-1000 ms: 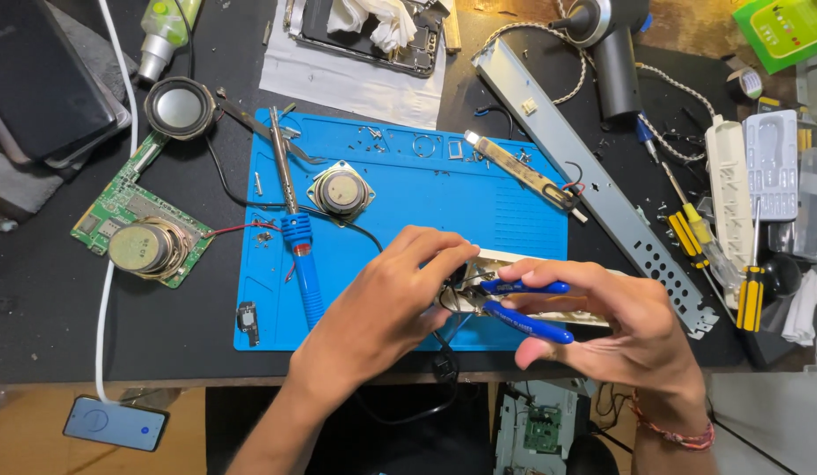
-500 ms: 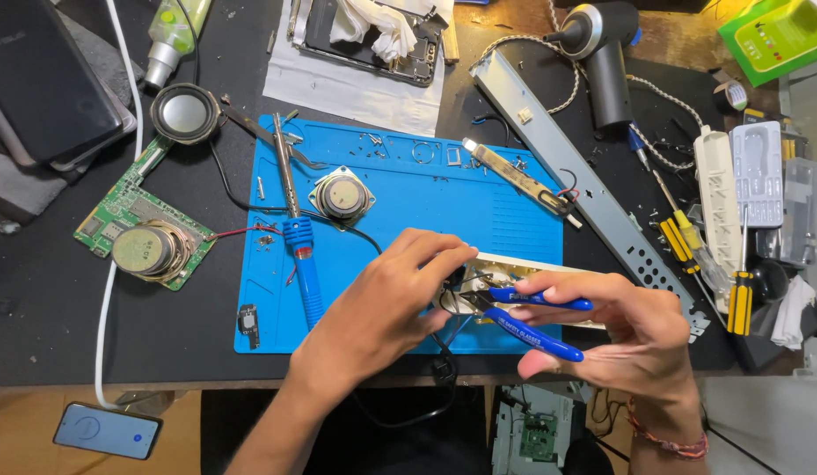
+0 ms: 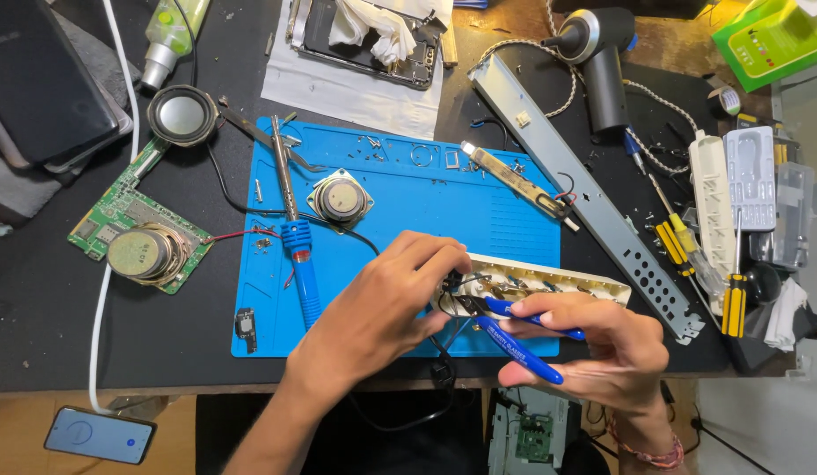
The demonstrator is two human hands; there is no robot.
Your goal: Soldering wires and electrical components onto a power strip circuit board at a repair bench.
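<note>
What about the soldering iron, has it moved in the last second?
No. The soldering iron still lies just left of the small speaker on the blue mat.

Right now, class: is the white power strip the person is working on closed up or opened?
Opened. The power strip lies on the blue mat with its metal contacts exposed, no cover over them.

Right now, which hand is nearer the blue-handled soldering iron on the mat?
Left. The left hand lies just right of the soldering iron, close to its blue handle. The right hand, holding blue-handled cutters, is farther right, beyond the left hand.
</note>
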